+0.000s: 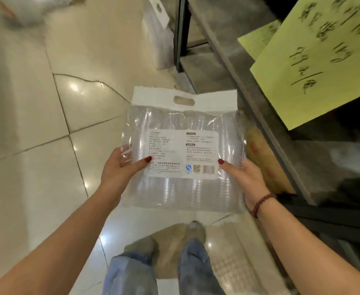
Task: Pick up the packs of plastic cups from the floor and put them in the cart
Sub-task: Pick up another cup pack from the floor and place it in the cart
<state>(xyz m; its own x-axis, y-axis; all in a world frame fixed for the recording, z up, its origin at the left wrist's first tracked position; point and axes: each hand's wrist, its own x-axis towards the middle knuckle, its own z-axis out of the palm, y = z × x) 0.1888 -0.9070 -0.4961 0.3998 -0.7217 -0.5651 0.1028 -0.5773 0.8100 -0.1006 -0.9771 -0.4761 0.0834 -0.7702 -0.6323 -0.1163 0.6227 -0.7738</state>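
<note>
A clear pack of plastic cups (183, 126) with a white handle strip and a white label hangs in front of me above the floor. My left hand (121, 169) grips its left edge, thumb on the label. My right hand (243, 175) grips its right edge the same way. A second pack (157, 39) stands upright on the floor farther off, leaning against a dark shelf post. Another clear pack (234, 262) lies flat on the floor by my right foot. No cart is in view.
A dark metal shelf unit (249, 86) runs along the right, with yellow handwritten paper signs (315, 60) on it. A cardboard piece (264, 162) leans at the shelf's base. Blurred plastic bags (32, 11) lie at top left. The tiled floor (36, 124) has a crack.
</note>
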